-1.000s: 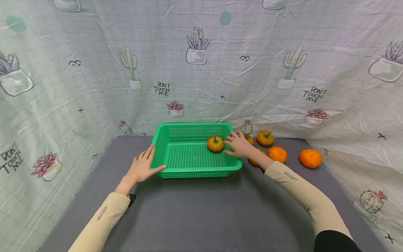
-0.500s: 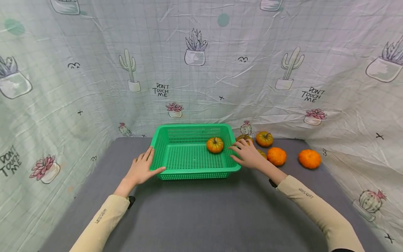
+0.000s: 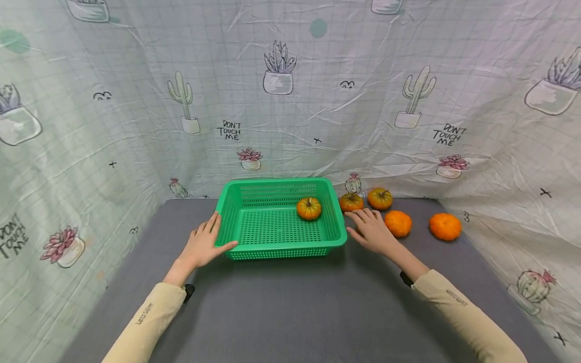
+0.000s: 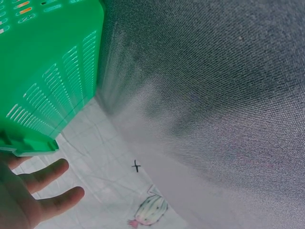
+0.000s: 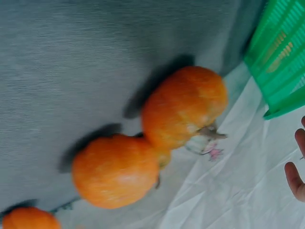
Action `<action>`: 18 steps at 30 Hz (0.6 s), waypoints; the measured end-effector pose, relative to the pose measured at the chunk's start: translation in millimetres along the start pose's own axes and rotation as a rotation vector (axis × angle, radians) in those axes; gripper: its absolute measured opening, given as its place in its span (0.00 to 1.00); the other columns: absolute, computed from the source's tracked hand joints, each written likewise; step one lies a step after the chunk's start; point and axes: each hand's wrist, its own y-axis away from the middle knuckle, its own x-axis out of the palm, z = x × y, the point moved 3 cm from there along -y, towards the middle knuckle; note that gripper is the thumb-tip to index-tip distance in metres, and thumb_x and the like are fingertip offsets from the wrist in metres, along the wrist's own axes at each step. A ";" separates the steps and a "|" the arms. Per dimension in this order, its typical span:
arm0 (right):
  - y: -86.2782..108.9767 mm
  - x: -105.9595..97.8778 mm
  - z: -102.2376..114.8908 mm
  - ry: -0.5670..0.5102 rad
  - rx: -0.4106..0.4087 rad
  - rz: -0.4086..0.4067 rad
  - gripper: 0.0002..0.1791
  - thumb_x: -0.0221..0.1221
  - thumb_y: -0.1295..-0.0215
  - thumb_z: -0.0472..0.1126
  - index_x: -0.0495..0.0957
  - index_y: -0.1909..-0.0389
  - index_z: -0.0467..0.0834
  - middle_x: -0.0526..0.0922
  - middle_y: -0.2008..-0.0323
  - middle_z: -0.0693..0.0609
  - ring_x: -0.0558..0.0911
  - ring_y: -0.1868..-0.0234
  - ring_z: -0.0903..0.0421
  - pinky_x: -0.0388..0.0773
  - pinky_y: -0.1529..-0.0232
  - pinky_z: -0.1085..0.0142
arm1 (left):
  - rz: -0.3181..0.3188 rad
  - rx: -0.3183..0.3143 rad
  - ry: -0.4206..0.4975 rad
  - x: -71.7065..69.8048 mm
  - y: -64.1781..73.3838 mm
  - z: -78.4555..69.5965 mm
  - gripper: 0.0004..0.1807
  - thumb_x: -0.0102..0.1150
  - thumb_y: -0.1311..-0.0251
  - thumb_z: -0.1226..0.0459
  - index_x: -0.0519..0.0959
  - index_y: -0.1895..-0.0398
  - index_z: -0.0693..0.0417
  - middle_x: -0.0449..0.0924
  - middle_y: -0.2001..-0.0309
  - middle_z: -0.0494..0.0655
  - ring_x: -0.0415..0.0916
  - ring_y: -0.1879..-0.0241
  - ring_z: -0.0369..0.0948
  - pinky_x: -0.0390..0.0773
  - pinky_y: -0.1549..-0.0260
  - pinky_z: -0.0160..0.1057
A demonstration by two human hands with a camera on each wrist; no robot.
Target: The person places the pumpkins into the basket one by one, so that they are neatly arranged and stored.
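A green perforated plastic basket (image 3: 281,246) stands on the grey table, with one small orange-green pumpkin (image 3: 309,208) at its right inside. My left hand (image 3: 200,246) rests on the basket's left front corner, fingers straight along the left rim and thumb along the front rim. My right hand (image 3: 372,232) hovers just outside the right rim, its fingers loosely bent and holding nothing. It partly covers a pumpkin beneath it. Another pumpkin (image 3: 351,202) lies just beyond its fingertips. In the right wrist view, a stemmed pumpkin (image 5: 186,107) lies beside another orange pumpkin (image 5: 116,171).
Right of the basket, a striped pumpkin (image 3: 380,198) lies near the back edge, an orange one (image 3: 398,224) sits closer, and another orange one (image 3: 445,226) lies farther right. A light curtain (image 3: 281,126) printed with potted plants hangs behind and at both sides.
My right hand has moved right, from over the basket's right rim to outside it above the pumpkins. My left hand has stayed on the basket, and the pumpkin inside has kept its place.
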 end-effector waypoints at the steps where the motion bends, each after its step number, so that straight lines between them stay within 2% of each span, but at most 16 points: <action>1: 2.9 0.0 -3.0 0.002 0.009 -0.001 0.23 0.56 0.41 0.47 0.70 0.45 0.44 0.75 0.53 0.46 0.70 0.55 0.49 0.62 0.57 0.52 | -0.001 0.002 0.001 -0.2 -0.1 -0.4 0.53 0.42 0.48 0.33 0.42 0.31 0.62 0.39 0.30 0.59 0.50 0.37 0.63 0.54 0.48 0.66; 7: 17.5 -1.0 -20.5 0.005 0.063 0.030 0.22 0.57 0.42 0.43 0.70 0.47 0.42 0.73 0.51 0.44 0.69 0.53 0.48 0.62 0.56 0.49 | 0.006 -0.002 0.006 0.2 0.4 0.3 0.53 0.41 0.48 0.33 0.42 0.31 0.62 0.38 0.30 0.59 0.49 0.37 0.62 0.54 0.47 0.66; 11: 24.8 -1.8 -33.4 0.050 0.100 0.069 0.21 0.57 0.42 0.42 0.72 0.48 0.41 0.72 0.50 0.43 0.68 0.52 0.46 0.62 0.55 0.45 | 0.009 -0.009 0.010 0.2 0.3 0.9 0.53 0.41 0.48 0.33 0.41 0.31 0.62 0.38 0.30 0.58 0.49 0.36 0.62 0.53 0.47 0.66; 18: 36.2 -0.4 -57.4 0.150 0.189 0.193 0.23 0.56 0.43 0.43 0.70 0.47 0.39 0.67 0.46 0.39 0.65 0.48 0.42 0.59 0.53 0.41 | 0.010 -0.013 0.013 0.3 -0.6 0.4 0.53 0.42 0.48 0.33 0.41 0.31 0.62 0.38 0.30 0.58 0.49 0.36 0.62 0.53 0.47 0.66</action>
